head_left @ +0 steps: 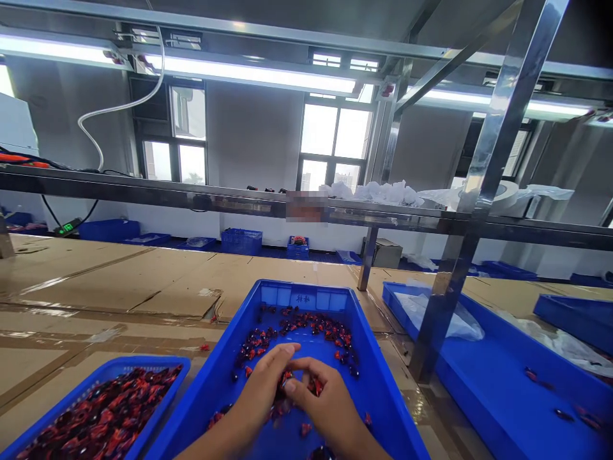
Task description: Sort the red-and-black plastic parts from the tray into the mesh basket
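Observation:
My left hand (263, 383) and my right hand (328, 399) meet low over a long blue tray (383, 377). Between their curled fingers are small, shiny red-and-black parts (286, 377), whose exact kind I cannot make out. My right thumb and forefinger bend round them; the left thumb lies across the top, and its other fingers are partly hidden. Loose parts of the same look (325, 326) form an arc at the tray's far end. More lie under and beside my hands, and some there are blurred.
To the left stands a blue basket (184, 370) heaped with similar parts. A larger blue tray (483, 377) on the right holds plastic bags and a few parts. A metal post (443, 306) rises between the trays, carrying a shelf rail (215, 203). Taped cardboard (119, 275) covers the table.

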A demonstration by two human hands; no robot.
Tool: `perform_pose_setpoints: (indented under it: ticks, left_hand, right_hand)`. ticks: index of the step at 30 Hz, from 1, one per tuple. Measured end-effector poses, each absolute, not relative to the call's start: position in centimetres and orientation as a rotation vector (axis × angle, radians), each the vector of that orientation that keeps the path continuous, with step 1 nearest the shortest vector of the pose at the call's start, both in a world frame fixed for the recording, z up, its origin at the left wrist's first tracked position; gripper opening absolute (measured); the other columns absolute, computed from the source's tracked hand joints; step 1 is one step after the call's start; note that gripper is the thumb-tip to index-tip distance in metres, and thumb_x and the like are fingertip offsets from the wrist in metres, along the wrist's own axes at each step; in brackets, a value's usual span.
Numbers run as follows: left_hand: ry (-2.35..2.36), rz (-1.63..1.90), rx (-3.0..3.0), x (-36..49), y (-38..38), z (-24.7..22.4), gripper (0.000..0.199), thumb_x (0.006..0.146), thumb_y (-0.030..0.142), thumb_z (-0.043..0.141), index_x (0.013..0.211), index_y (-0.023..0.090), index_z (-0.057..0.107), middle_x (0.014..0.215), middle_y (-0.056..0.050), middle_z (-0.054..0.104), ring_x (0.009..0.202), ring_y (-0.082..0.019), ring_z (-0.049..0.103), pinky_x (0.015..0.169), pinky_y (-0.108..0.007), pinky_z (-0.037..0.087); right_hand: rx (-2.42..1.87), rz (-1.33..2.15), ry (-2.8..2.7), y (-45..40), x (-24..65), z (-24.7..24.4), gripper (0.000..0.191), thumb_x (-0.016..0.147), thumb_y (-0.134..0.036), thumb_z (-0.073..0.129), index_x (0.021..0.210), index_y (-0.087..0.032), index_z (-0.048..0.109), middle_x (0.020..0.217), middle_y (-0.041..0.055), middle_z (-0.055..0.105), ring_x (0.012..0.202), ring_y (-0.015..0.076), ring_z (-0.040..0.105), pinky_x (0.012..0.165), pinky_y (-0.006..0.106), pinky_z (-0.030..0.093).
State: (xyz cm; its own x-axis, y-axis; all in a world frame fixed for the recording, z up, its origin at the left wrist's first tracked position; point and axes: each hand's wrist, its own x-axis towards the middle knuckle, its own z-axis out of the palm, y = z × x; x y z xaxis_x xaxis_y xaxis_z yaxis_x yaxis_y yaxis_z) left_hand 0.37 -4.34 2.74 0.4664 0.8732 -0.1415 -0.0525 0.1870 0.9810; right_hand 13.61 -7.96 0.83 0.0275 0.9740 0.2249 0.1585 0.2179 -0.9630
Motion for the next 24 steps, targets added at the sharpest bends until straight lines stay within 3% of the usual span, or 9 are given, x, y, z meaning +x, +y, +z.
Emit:
perform_pose_setpoints:
  ticks: [5, 8, 10, 13, 16, 20, 22, 24]
  left_hand:
    - [0.865, 0.834, 1.202, 0.8, -4.0, 2.1, 0.056, 0.083, 0.062, 0.043, 0.117, 0.019, 0.051, 0.053, 0.006, 0.048, 0.037, -0.011, 0.042, 0.030, -0.018, 0.029]
    - [0.851, 0.825, 1.201, 0.9, -3.8, 1.7, 0.049, 0.080, 0.064, 0.043, 0.090, 0.018, 0.057, 0.050, 0.005, 0.048, 0.035, -0.011, 0.041, 0.029, -0.019, 0.029]
    - [0.860, 0.812, 1.194, 1.0, -3.8, 1.5, 0.049, 0.079, 0.066, 0.043, 0.070, 0.019, 0.052, 0.046, 0.004, 0.047, 0.034, -0.011, 0.041, 0.030, -0.019, 0.030]
    - [0.883, 0.817, 1.199, 1.0, -3.8, 1.5, 0.052, 0.079, 0.068, 0.040, 0.060, 0.020, 0.044, 0.041, 0.003, 0.046, 0.032, -0.010, 0.040, 0.030, -0.019, 0.028]
    - [0.855, 0.812, 1.192, 1.0, -3.9, 1.6, 0.057, 0.077, 0.074, 0.038, 0.058, 0.020, 0.044, 0.039, 0.003, 0.045, 0.031, -0.011, 0.039, 0.029, -0.019, 0.028]
    - [0.778, 0.812, 1.146, 1.1, -3.9, 1.7, 0.068, 0.072, 0.084, 0.032, 0.055, 0.019, 0.044, 0.045, 0.002, 0.048, 0.033, -0.011, 0.043, 0.028, -0.019, 0.028]
    - [0.770, 0.840, 1.168, 1.1, -4.0, 1.5, 0.070, 0.071, 0.086, 0.029, 0.054, 0.019, 0.044, 0.044, 0.001, 0.048, 0.033, -0.010, 0.042, 0.028, -0.019, 0.027]
    - [0.783, 0.865, 1.207, 1.0, -4.0, 1.3, 0.072, 0.073, 0.085, 0.026, 0.055, 0.018, 0.045, 0.043, 0.001, 0.047, 0.033, -0.010, 0.041, 0.030, -0.018, 0.026]
  right_hand:
    - [-1.345, 0.673, -1.575, -8.8, 13.5, 1.9, 0.022, 0.073, -0.027, 0.073, 0.094, -0.025, 0.074, 0.056, -0.0038, 0.056, 0.052, 0.0135, 0.048, 0.054, 0.025, 0.037]
    - [-1.327, 0.496, -1.619, -9.0, 13.5, 1.9, 0.019, 0.074, -0.025, 0.070, 0.093, -0.025, 0.072, 0.056, -0.0033, 0.057, 0.051, 0.0147, 0.051, 0.056, 0.026, 0.039]
    - [-1.307, 0.424, -1.648, -9.1, 13.6, 1.9, 0.017, 0.078, -0.026, 0.066, 0.094, -0.025, 0.071, 0.056, -0.0028, 0.057, 0.051, 0.0149, 0.051, 0.055, 0.026, 0.039]
    - [-1.264, 0.406, -1.676, -9.4, 13.7, 1.9, 0.013, 0.080, -0.028, 0.063, 0.091, -0.026, 0.070, 0.057, -0.0021, 0.056, 0.052, 0.0144, 0.051, 0.054, 0.026, 0.036]
    - [-1.134, 0.675, -1.502, -9.3, 14.0, 2.0, 0.010, 0.076, -0.032, 0.065, 0.079, -0.023, 0.062, 0.055, -0.0032, 0.053, 0.049, 0.0119, 0.045, 0.047, 0.023, 0.033]
    - [-0.770, 1.528, -0.981, -8.6, 14.5, 1.6, 0.027, 0.076, -0.048, 0.054, 0.073, -0.022, 0.048, 0.060, -0.0043, 0.051, 0.036, 0.0066, 0.031, 0.030, 0.017, 0.018]
    - [-0.738, 1.638, -0.887, -8.1, 14.6, 1.2, 0.027, 0.075, -0.048, 0.056, 0.075, -0.021, 0.050, 0.062, -0.0042, 0.052, 0.033, 0.0048, 0.028, 0.027, 0.016, 0.012]
    - [-0.852, 1.517, -0.948, -7.8, 14.4, 0.9, 0.025, 0.075, -0.044, 0.061, 0.079, -0.020, 0.055, 0.056, -0.0060, 0.049, 0.032, 0.0038, 0.026, 0.028, 0.016, 0.012]
